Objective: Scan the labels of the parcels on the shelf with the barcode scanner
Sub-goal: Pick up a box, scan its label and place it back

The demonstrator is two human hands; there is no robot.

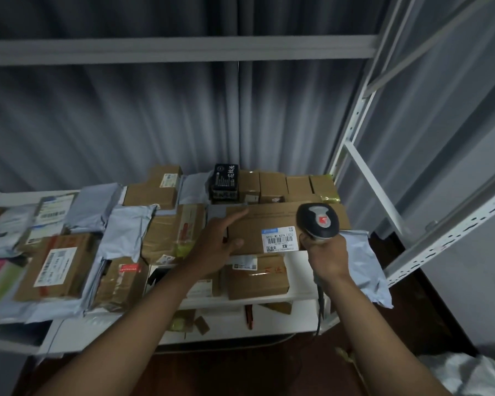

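Observation:
A white shelf holds several cardboard boxes and grey mailer bags. A large flat cardboard box lies at the right, with a white barcode label on its near edge. My left hand rests open on that box's left end, index finger stretched along the top and thumb against the near side. My right hand grips the handle of a grey barcode scanner, whose head hangs just right of the label. The scanner's cable drops below my wrist.
A black box stands at the back among small brown boxes. A taped box with a long label lies at the left. A grey mailer bag overhangs the shelf's right end. White perforated uprights rise at right; a lower shelf holds scraps.

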